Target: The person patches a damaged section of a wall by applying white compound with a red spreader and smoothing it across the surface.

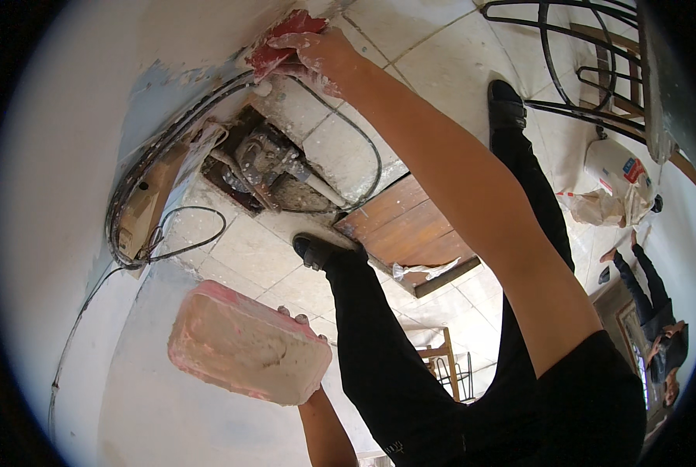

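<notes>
Two grips: left hand [301, 317] on pink tray [247, 346], right hand [317, 56] on red tool [295, 25]. Black cables [113, 222] and an open pit [295, 192] crowd the left edge of the floor [247, 249].

Head view, single: fisheye, worn on the head, aimed steeply down. Fingers [299, 40] and legs [379, 335] are taken in from above; floor [243, 253] seen beyond, wall [60, 233] at left.

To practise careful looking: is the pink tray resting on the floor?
No, the left hand holds the pink tray up above the tiled floor.
</notes>
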